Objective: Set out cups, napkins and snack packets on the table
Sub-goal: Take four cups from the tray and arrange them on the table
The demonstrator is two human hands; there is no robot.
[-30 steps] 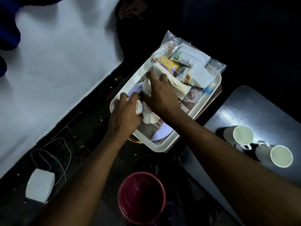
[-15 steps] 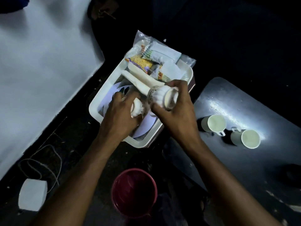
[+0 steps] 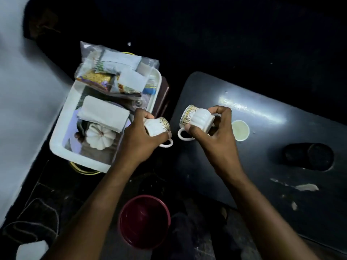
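Note:
My left hand (image 3: pixel 139 139) grips a white ribbed cup (image 3: pixel 157 126) with a patterned rim, held on its side between the tray and the table. My right hand (image 3: pixel 210 134) grips a second such cup (image 3: pixel 197 117), tilted sideways over the dark table's (image 3: pixel 281 132) left end. One white cup (image 3: pixel 240 130) stands upright on the table just right of that hand. The white tray (image 3: pixel 62 128) at the left holds one more ribbed cup (image 3: pixel 99 136) upside down, folded white napkins (image 3: pixel 104 113) and a clear bag of snack packets (image 3: pixel 112 76).
A dark red bucket (image 3: pixel 144 221) stands on the floor between my forearms. A dark round object (image 3: pixel 309 156) lies on the table's right part. A white wall (image 3: pixel 24 91) runs along the left, with a cable (image 3: pixel 37 212) and a white box (image 3: pixel 32 250) on the floor.
Both hands have lifted out of the tray, each with a cup, and moved right toward the table. The view has shifted to the right.

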